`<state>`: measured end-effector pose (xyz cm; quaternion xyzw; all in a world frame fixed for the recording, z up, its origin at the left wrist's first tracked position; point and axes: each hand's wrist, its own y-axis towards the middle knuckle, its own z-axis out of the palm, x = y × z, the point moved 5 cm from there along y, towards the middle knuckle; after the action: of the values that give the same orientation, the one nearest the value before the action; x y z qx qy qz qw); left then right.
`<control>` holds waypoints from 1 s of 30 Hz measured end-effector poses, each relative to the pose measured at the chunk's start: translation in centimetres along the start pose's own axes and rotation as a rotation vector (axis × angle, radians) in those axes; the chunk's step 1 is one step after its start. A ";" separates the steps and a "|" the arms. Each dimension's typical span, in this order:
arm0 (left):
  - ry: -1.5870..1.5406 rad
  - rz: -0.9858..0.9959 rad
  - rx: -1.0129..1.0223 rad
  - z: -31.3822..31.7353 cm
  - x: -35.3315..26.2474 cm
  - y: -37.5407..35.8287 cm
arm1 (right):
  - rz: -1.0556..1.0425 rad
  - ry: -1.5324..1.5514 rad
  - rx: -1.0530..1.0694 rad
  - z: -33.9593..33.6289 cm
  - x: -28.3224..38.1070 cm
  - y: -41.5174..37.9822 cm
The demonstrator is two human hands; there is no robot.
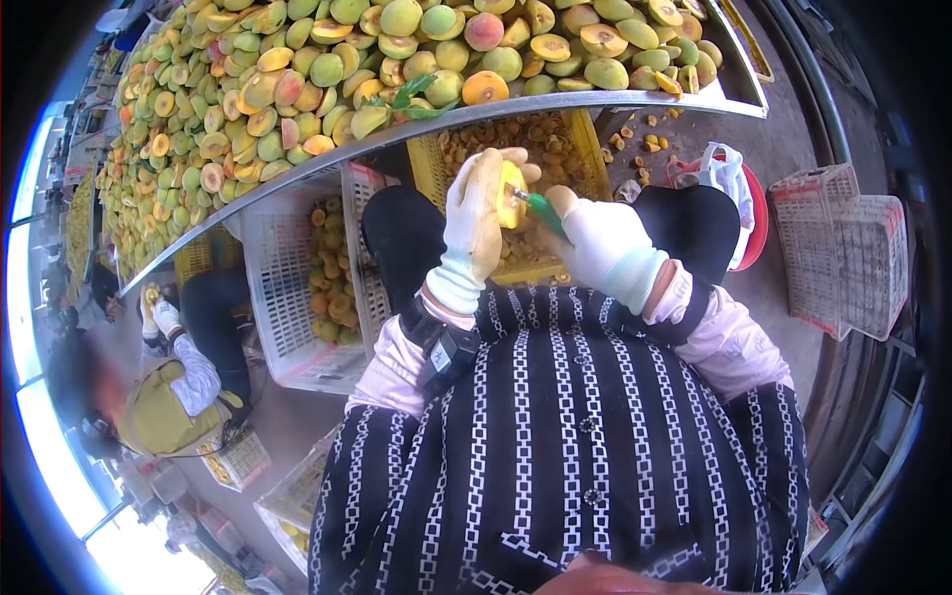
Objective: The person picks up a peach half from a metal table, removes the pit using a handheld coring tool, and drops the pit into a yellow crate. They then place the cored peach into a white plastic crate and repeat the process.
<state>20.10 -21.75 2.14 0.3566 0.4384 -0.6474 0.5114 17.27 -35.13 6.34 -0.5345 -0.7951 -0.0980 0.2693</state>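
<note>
In front of my chest, my left hand (474, 216), in a white and tan work glove, grips a yellow peach half (512, 194) with its cut face turned right. My right hand (602, 243), gloved the same way, is closed around the green handle (546, 212) of a small metal-tipped pitting tool. Its tip touches the middle of the cut face; the exact tip shape is hidden. Below both hands stands a yellow crate (428, 169) with peach scraps and pits inside.
A metal-edged table (595, 100) heaped with peaches (327, 69), many halved, spans the front. A white crate (288, 288) of peaches stands left, a red basin (756, 213) and stacked crates (838, 248) right. A co-worker (183, 397) sits at left holding fruit.
</note>
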 end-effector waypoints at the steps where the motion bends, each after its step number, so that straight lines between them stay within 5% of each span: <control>1: -0.083 -0.089 -0.026 0.0 0.5 0.0 | -0.002 -0.073 0.030 0.2 0.0 -0.1; 3: -0.195 -0.234 -0.025 0.0 1.5 -0.6 | 0.004 -0.081 0.073 0.5 0.0 -0.3; 7: -0.179 -0.083 -0.074 0.1 1.3 -0.9 | -0.046 0.100 0.103 0.2 0.7 -0.3; 9: -0.013 0.136 -0.055 0.2 -0.2 -1.1 | 0.243 0.431 0.412 0.1 1.0 0.1; 10: 0.007 0.189 -0.027 -0.1 -0.1 -1.0 | 0.076 0.442 0.321 0.6 0.9 0.5; 16: -0.248 0.076 0.141 -1.1 0.6 -0.6 | 0.292 0.983 0.731 0.1 1.3 0.5; 20: -0.252 0.079 0.133 -1.4 0.3 -0.1 | 0.307 0.975 0.767 1.2 0.7 0.6; 22: -0.381 -0.225 0.222 -0.8 1.1 0.4 | -0.140 0.286 0.264 1.6 0.0 1.7; 23: -0.387 -0.227 0.216 -0.8 1.2 0.3 | -0.139 0.285 0.273 1.8 -0.1 1.5; 25: -0.350 -0.318 0.205 -0.7 1.8 0.2 | 0.079 0.332 0.481 1.5 0.0 1.2; 30: -0.366 -0.388 0.241 -0.7 2.8 0.3 | 0.302 0.458 0.595 0.9 -0.3 1.0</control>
<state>19.80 -22.10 -0.70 0.2016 0.3186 -0.8340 0.4028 17.94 -34.55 5.31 -0.5085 -0.6206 0.0608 0.5938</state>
